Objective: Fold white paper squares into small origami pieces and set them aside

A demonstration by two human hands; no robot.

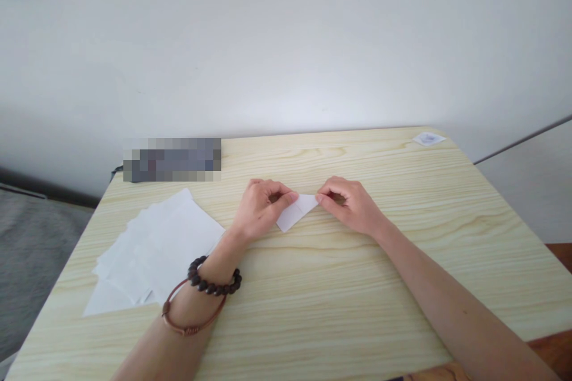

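Note:
A small folded piece of white paper (296,212) lies on the light wooden table (339,286), near its middle. My left hand (261,209) pinches the paper's left side with thumb and fingers pressed together; a dark bead bracelet and a copper bangle circle that wrist. My right hand (351,205) pinches the paper's right tip, its fingers curled. Both hands rest on the tabletop.
A loose stack of white paper sheets (154,253) lies at the left of the table. A blurred dark object (172,159) sits at the back left edge. A small white slip (429,139) lies at the far right corner. A pale wall rises behind.

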